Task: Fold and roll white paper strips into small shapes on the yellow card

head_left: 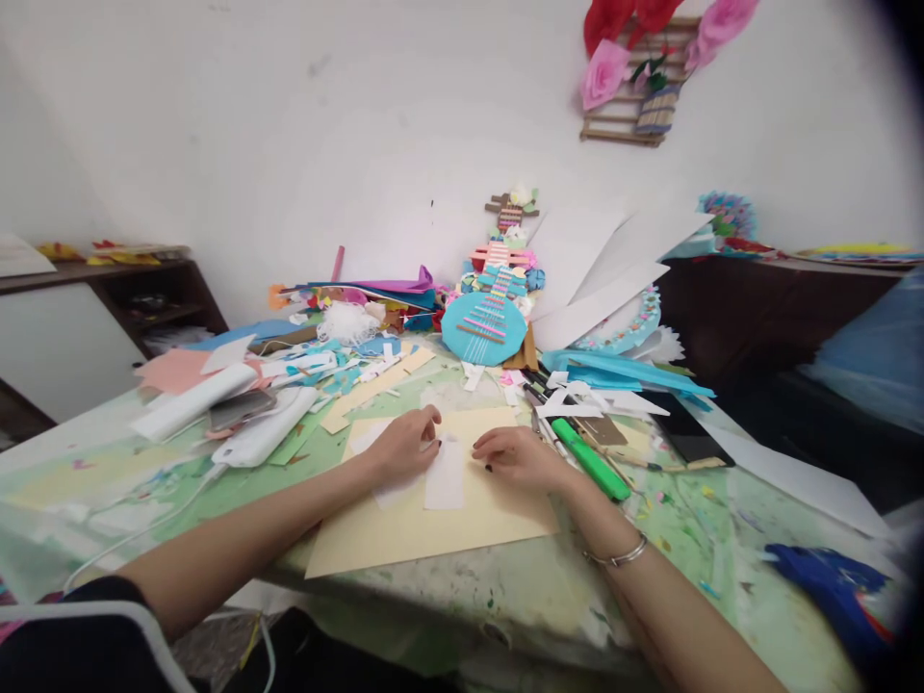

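A small white paper strip [444, 481] lies flat on a cream sheet of paper [425, 534] at the front of the table. My left hand [405, 445] rests at its left edge, fingers loosely bent, with a gap between the index finger and the thumb; the thumb tip is right by the strip. On the other side, my right hand [518, 456] hovers just off the strip, its fingers apart and pointing left. Neither hand shows anything in its grip. Another white piece of paper [390, 496] is partly covered by my left hand.
A green marker [590, 460] and pens lie to the right, near a dark phone [685, 428]. A blue paper lute [483, 327] stands against the wall. Paper scraps, a white power bank [266, 428] with its cable, and a blue tool [830, 587] surround the sheet.
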Demonstrator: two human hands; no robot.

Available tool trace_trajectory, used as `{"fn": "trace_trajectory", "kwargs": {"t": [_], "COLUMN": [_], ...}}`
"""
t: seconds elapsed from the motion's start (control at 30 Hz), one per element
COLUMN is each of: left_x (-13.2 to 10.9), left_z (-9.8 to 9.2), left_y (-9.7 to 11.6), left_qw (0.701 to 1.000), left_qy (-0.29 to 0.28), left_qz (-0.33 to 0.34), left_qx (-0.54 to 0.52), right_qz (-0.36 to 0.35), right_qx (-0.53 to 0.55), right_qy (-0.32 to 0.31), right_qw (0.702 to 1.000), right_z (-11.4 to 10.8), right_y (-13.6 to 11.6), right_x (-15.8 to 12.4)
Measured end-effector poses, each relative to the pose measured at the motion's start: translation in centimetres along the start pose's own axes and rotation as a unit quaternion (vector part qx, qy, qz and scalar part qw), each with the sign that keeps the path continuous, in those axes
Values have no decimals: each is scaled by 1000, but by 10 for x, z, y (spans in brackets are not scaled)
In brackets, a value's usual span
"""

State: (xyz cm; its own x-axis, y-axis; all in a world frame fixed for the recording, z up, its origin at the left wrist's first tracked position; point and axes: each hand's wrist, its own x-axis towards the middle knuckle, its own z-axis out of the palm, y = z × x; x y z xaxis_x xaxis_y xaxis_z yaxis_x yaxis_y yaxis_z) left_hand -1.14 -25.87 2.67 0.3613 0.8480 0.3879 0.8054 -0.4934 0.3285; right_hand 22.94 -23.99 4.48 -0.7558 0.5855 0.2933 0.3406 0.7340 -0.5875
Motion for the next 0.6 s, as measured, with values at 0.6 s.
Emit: {"fn": "trace_trajectory", "kwargs": {"t": [0.6], "left_x": [-35], "left_z": [-28], "left_y": [9], "left_qw": [947], "left_qy": [-96], "left_qz": [304], "left_qx": [33], "right_qz": [-25], "right_qx": [-23], "right_qy": [-32], "right_qw": [999], "right_z": [-1], "right_y": [-6], "right_x": [2]}}
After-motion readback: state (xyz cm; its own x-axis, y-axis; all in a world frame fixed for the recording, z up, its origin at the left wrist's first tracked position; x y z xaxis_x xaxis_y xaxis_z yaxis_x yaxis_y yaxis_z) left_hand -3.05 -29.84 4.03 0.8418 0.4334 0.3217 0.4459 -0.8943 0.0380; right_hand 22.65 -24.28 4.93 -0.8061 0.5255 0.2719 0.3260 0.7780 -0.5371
